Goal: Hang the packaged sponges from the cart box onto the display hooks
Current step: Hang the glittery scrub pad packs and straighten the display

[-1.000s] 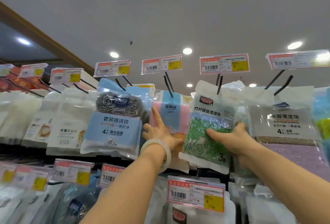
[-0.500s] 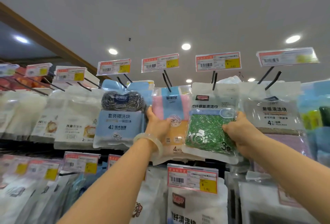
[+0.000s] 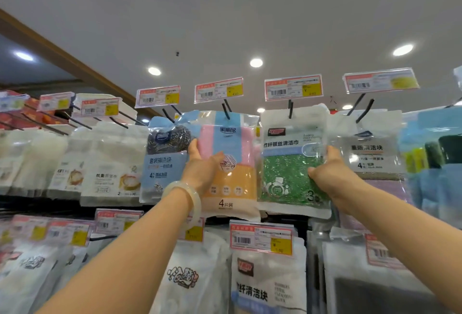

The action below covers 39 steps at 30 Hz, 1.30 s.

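Head view: glossy rectangular sponge pack [image 3: 291,163] (crinkly)

Green sponge pack [image 3: 292,163]: glossy clear plastic, glittery rough green pad inside. Pink-orange cloth pack [image 3: 232,163] at its 9 o'clock: shiny plastic film, soft matt cloth. Steel scourer [image 3: 166,138]: dull grey metal wire. Hooks [image 3: 226,111]: black matt metal. Price tags [image 3: 293,87]: paper under glossy plastic. Bangle [image 3: 183,197]: smooth, pale, translucent.

Both arms raised, left hand [image 3: 203,166] and right hand [image 3: 331,172] gripping
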### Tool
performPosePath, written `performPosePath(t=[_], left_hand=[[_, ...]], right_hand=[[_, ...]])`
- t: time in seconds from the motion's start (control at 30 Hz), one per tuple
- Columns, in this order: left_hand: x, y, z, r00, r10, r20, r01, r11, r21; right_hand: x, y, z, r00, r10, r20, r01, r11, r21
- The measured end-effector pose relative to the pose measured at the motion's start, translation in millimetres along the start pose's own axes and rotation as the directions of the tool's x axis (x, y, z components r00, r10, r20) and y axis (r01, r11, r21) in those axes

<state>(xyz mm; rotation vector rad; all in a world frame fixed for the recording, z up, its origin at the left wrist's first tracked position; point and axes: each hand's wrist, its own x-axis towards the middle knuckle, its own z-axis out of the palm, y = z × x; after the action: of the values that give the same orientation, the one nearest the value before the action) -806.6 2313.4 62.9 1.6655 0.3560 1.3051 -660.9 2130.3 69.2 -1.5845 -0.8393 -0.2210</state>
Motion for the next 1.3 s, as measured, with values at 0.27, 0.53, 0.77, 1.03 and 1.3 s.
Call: performPosePath(t=[0.27,0.53,0.77,1.03,1.3], left_hand=[[-32.3,6.9,25.5,0.886,0.358,-0.295,-0.226,0.888,0.401],[-72.1,32.2,125.0,0.800,0.526,0.288,-0.580,0.556,0.595],[-72.4,16.2,170.7,0.813,0.435,0.388,-0.554,0.373,0.744],[-81.4,9.7,180.8,0.801,0.451,0.393,-0.568,0.367,0.736],[-89.4,10.5,186.0,0.760,0.527,0.381,-0.620,0.411,0.668]], right_hand=[[-17.3,0.4,-40.0,0.976,-0.200,-0.085,0.172,0.951,-0.256],[3.1,34.6,-111.8,0.969,0.018,-0.246,-0.048,0.992,-0.116],[14.5,57.8,-119.4,0.978,0.209,-0.022,-0.202,0.963,0.178],[7.8,62.8,-140.1,0.986,0.134,0.097,-0.163,0.896,0.414],[-12.7,58.5,-145.6,0.999,0.018,-0.037,-0.014,0.994,0.108]])
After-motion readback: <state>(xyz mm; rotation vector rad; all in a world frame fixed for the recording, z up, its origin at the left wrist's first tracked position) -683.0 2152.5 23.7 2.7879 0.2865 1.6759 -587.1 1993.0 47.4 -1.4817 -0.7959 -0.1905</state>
